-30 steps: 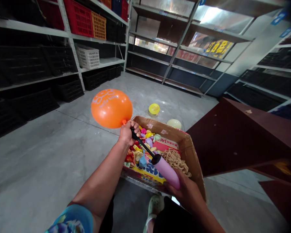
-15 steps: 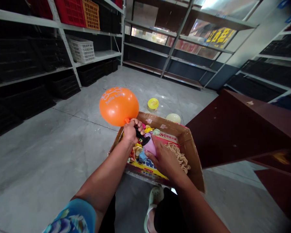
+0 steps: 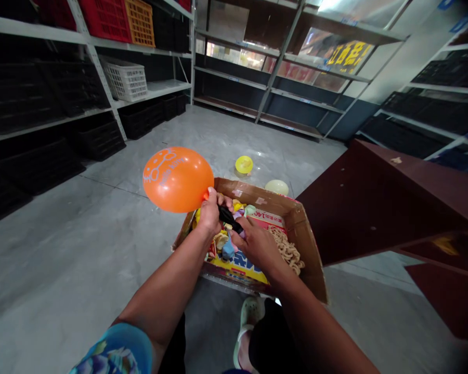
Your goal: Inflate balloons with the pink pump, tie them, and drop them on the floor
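Cardboard box (image 3: 312, 254) in front of the person's legs. Inflated orange balloon (image 3: 178, 179) out past box's left side, neck at left hand (image 3: 212, 210), which grips pump's black front. Right hand (image 3: 255, 239) wrapped round pump's rear. Pump (image 3: 226, 215) over box. Inside: tan strands (image 3: 288, 250) right, limp balloons (image 3: 228, 250) left.

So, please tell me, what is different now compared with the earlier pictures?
The right hand has moved forward and left along the line of the pump, nearly closing the long gap to the left hand. The orange balloon has tilted. Both hands keep their hold on the pump; the cardboard box stays below them.
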Motion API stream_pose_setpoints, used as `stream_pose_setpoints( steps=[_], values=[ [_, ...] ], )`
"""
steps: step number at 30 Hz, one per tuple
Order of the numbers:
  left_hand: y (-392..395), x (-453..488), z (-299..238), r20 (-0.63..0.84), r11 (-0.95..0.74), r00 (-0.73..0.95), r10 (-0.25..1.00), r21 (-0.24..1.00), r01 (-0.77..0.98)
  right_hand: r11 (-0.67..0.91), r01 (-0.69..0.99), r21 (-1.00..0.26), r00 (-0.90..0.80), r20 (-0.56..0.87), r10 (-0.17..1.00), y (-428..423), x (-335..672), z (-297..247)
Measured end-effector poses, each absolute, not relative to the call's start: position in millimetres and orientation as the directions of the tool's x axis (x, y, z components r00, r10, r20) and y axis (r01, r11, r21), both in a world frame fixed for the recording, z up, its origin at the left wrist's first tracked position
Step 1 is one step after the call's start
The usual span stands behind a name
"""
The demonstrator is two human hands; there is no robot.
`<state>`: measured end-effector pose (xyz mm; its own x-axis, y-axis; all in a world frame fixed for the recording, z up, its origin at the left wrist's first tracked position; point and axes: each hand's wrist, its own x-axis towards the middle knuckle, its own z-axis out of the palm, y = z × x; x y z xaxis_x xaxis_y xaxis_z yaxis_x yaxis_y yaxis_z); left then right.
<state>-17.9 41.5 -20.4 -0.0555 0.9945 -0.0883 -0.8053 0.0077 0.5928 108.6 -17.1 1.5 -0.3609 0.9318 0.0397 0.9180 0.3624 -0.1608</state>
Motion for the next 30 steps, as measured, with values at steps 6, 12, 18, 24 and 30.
stream_pose_setpoints(
  steps=[6, 12, 18, 24, 30],
  values=[
    [44, -32, -17, -0.095, 0.047, 0.000, 0.995, 0.494, -0.868, 0.429, 0.900, -0.078, -0.427, 0.040, 0.903, -17, 132, -5],
    [55, -51, -15, -0.099, -0.133, -0.258, 0.961, 0.654, -0.745, 0.142, 0.919, -0.367, -0.172, -0.050, 0.984, 14, 161, -53],
    [49, -40, -23, -0.153, 0.131, 0.006, 0.988, 0.823, -0.552, -0.178, 0.782, -0.597, 0.054, -0.220, 0.974, 66, 153, -105],
    [40, -30, -29, -0.204, 0.279, 0.229, 0.952, 0.887, -0.367, -0.276, 0.660, -0.699, 0.054, -0.323, 0.945, 64, 147, -117],
    [34, -23, -32, -0.224, 0.293, 0.273, 0.936, 0.923, -0.249, -0.134, 0.391, -0.911, -0.218, -0.233, 0.948, 42, 132, -80]
  ],
)
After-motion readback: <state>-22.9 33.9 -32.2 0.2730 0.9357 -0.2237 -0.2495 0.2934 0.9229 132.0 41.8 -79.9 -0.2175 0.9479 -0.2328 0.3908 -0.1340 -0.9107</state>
